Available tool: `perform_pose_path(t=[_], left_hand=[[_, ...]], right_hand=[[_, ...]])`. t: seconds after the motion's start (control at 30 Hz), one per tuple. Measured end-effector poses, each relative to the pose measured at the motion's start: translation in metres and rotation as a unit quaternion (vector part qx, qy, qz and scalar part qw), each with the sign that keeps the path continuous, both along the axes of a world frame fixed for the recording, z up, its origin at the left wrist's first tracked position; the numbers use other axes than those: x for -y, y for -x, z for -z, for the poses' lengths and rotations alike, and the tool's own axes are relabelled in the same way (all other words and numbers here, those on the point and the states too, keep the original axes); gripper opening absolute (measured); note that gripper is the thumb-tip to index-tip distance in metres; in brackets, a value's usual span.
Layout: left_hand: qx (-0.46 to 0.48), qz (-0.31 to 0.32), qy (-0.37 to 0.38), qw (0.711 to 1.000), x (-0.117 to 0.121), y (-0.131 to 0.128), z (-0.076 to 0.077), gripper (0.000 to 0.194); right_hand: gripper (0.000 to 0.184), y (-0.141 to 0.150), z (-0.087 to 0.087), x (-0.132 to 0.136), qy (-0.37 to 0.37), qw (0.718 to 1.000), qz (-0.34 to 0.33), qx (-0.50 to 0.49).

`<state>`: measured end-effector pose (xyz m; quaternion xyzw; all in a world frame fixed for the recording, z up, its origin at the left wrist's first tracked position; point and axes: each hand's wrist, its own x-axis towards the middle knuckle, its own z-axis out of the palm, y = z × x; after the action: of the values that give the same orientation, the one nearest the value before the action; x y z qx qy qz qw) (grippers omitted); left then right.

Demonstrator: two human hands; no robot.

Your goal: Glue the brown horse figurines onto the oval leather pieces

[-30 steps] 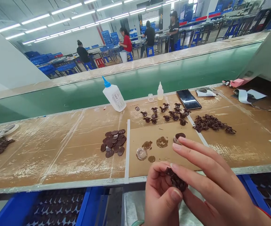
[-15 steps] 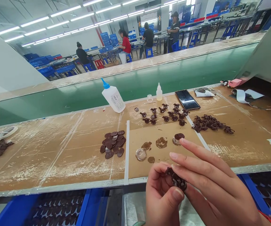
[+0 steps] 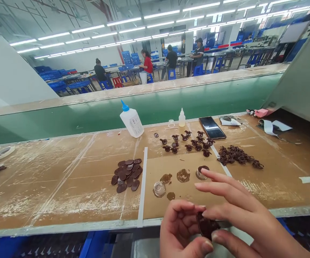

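Note:
Close to me, in front of the table edge, my left hand (image 3: 178, 229) curls its fingers and thumb around a small dark brown figurine with an oval base (image 3: 206, 225). My right hand (image 3: 241, 211) pinches the same piece from the other side between thumb and a finger, its other fingers stretched out. The smooth base faces up; the figure itself is mostly hidden by the fingers. Beyond the right fingertips stands a small round container with a brown oval disc on top (image 3: 202, 171). A clear round dish (image 3: 159, 189) sits left of it, near wet-looking brown patches.
Brown oval discs (image 3: 128, 173) lie heaped left of a white tape strip (image 3: 143, 186). Several small animal-like figurines on bases (image 3: 188, 147) stand behind. Loose brown figures (image 3: 235, 154) form a pile at right. A blue-tipped bottle (image 3: 132, 123), dropper bottle (image 3: 182, 118) and phone (image 3: 212, 127) line the back.
The figurine has been turned, so its smooth base shows instead of its patterned side. My right thumb and finger now pinch it. My view has tilted upward.

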<state>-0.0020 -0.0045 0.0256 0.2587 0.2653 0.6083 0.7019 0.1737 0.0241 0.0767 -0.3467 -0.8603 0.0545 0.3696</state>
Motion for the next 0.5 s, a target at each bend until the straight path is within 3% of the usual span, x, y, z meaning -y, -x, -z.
perform_pose_path(t=[0.1,0.23,0.3,0.37,0.5], left_hand=[[-0.012,0.010,-0.021,1.000,-0.001,0.004,0.006,0.040],[-0.024,-0.003,-0.040,0.999,-0.005,0.008,0.012,0.053],[-0.054,-0.030,-0.046,0.997,-0.007,0.011,0.013,0.051],[-0.085,-0.047,-0.056,0.994,-0.007,0.015,0.013,0.040],[-0.118,-0.058,-0.082,0.988,-0.003,0.022,0.010,0.029]], right_hand=[[0.010,-0.004,-0.005,-0.004,0.014,0.999,-0.033,0.020],[0.010,-0.011,-0.010,-0.027,0.061,0.998,-0.033,-0.008],[0.015,-0.015,-0.005,-0.056,0.056,0.998,0.002,-0.031],[0.022,-0.018,0.007,-0.094,0.055,0.995,0.065,0.044],[0.011,-0.013,0.038,-0.159,0.115,0.979,0.089,0.143]])
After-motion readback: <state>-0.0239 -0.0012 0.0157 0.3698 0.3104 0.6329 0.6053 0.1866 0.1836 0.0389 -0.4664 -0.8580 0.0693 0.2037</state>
